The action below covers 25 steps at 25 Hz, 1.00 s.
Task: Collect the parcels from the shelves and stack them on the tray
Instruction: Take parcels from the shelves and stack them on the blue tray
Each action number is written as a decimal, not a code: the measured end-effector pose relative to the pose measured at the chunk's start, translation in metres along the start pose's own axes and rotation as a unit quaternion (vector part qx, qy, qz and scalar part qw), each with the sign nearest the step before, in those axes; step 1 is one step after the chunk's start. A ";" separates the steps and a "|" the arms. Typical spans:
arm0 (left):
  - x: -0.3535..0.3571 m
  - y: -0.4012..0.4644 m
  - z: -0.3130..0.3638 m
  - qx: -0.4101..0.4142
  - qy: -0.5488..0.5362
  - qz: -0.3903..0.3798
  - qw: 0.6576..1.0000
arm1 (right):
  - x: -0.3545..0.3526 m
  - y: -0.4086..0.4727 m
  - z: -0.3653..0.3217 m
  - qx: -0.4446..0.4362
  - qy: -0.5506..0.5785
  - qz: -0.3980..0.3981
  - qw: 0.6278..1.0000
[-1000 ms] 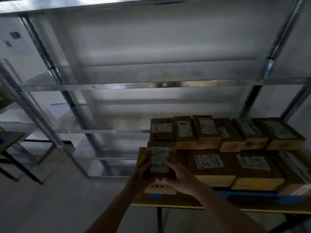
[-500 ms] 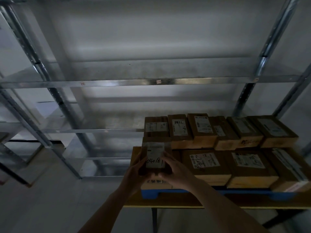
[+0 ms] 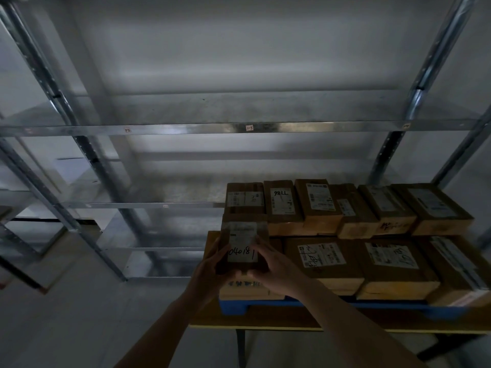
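We hold a parcel (image 3: 244, 245) over the tray's (image 3: 233, 308) left end.
Our left hand (image 3: 212, 264) and right hand (image 3: 276, 266) grip its sides, fingers curled.

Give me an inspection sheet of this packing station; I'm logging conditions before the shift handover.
Surface: wooden table carrying a blue tray.
Job's things: brown parcels stacked on the tray in two rows; the held parcel, handwritten 040181, sits over the front-left stack. A back-row parcel reads 98LL.
Clutter: nothing seen.
Grippers: left hand and right hand grip the held parcel at its sides.
Cables: nothing seen.
Surroundings: metal shelving behind, no parcels visible on it; dim light; grey floor.
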<state>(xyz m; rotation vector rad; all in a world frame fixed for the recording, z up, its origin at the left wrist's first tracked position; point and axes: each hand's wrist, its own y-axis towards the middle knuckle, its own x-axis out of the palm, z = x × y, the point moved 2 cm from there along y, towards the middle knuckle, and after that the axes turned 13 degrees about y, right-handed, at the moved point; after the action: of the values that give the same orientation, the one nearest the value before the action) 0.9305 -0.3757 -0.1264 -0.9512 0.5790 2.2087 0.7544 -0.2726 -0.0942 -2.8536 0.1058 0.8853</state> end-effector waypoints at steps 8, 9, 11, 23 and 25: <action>0.004 0.009 -0.014 0.004 0.009 -0.001 1.000 | -0.003 0.008 0.005 -0.002 -0.007 -0.007 1.000; 0.004 0.010 -0.015 0.007 0.018 0.002 1.000 | -0.004 0.009 0.005 -0.002 -0.006 -0.008 1.000; 0.004 0.011 -0.017 0.016 0.034 0.011 0.999 | -0.004 0.010 0.005 -0.006 -0.008 -0.011 1.000; 0.003 0.019 -0.016 0.020 0.056 0.012 0.998 | -0.007 0.020 0.009 0.007 -0.021 -0.015 1.000; 0.002 0.020 -0.016 0.014 0.041 0.010 0.999 | -0.008 0.022 0.009 0.005 -0.026 -0.015 1.000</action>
<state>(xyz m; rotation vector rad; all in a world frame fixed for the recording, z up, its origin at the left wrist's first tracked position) 0.9228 -0.3984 -0.1355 -1.0280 0.6578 2.1811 0.7407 -0.2923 -0.0993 -2.8134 0.0617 0.9482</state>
